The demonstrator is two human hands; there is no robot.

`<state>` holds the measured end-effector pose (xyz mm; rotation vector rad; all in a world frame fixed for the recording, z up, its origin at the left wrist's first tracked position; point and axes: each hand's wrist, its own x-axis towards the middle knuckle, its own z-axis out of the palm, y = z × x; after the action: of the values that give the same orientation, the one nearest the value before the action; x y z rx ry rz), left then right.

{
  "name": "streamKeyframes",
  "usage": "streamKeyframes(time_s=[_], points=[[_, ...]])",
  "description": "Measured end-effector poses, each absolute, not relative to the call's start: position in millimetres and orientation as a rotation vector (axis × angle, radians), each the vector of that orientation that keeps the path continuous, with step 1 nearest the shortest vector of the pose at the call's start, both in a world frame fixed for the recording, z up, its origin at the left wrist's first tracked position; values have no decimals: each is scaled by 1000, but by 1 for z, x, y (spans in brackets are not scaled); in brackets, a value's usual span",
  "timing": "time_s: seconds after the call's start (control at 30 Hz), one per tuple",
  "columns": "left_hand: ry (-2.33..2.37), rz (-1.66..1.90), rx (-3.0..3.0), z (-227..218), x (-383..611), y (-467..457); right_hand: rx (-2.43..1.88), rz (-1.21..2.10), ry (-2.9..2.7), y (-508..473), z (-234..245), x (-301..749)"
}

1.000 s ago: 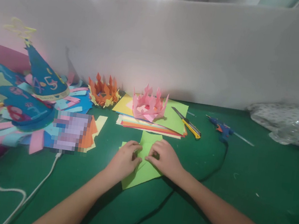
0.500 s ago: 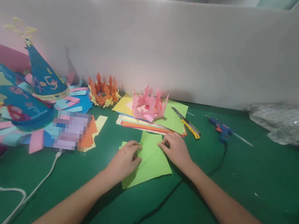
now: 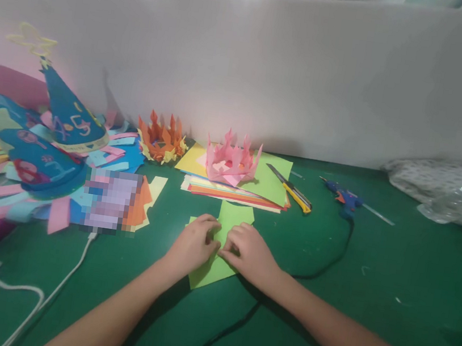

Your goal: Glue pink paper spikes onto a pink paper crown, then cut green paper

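Observation:
A light green sheet of paper [image 3: 233, 219] lies on the green table [image 3: 370, 284] right in front of me. My left hand [image 3: 194, 243] rests on its left part with curled fingers pressing the paper down. My right hand [image 3: 249, 251] sits close beside it, fingers bent and pinching the paper's fold near the middle. The two hands almost touch. Most of the sheet under them is hidden.
Behind the sheet lies a stack of coloured paper [image 3: 232, 191] with a pink paper crown [image 3: 231, 159] on it, an orange paper crown [image 3: 159, 139], a yellow utility knife [image 3: 293, 190] and a blue glue gun [image 3: 344, 199] with its black cord. Blue party hats [image 3: 67, 111] and paper strips crowd the left.
My right hand slid out to the sheet's upper right edge, then came back beside my left hand. The sheet's right part is now folded over and looks smaller. My left hand stayed put.

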<state>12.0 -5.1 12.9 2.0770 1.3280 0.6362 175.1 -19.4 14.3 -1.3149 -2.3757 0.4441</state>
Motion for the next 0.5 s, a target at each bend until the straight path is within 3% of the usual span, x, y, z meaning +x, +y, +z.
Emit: streamKeyframes(time_s=[0.5], points=[[1320,590,2195,14,13,-7,-1248,564,-2340,-27,9,163]])
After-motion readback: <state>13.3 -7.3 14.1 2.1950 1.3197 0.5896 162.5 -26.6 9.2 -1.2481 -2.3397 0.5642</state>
